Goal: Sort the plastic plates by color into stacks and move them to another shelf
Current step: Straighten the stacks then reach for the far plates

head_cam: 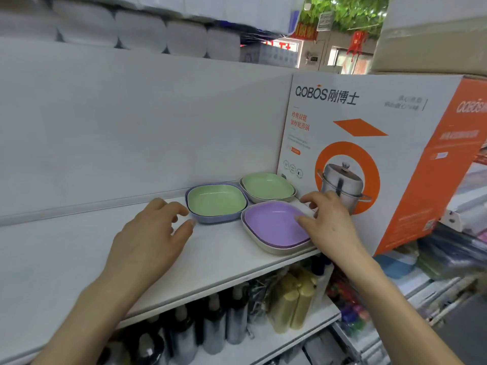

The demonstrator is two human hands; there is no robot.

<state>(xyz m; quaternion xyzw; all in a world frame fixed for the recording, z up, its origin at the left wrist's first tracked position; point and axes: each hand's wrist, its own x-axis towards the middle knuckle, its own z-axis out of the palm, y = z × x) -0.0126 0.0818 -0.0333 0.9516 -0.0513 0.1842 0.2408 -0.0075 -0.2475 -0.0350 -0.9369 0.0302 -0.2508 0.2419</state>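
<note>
Three small piles of square plastic plates sit on a white shelf (79,248). A green plate (216,202) lies in a blue plate (210,219) at the left. Behind it to the right, another green plate (266,185) lies in a beige one (266,201). At the front, a purple plate (274,225) lies in a beige plate (274,251) near the shelf edge. My left hand (150,235) hovers just left of the blue plate, fingers loosely curved, holding nothing. My right hand (329,219) reaches over the purple plate's right side, thumb on its inner surface, fingers spread near the rim.
A large white and orange steamer-pot box (369,133) stands right of the plates, close behind my right hand. The white back panel (131,122) closes the shelf behind. Bottles (210,325) and yellow packs (292,301) fill the shelf below. Rolls of tissue (137,30) sit above.
</note>
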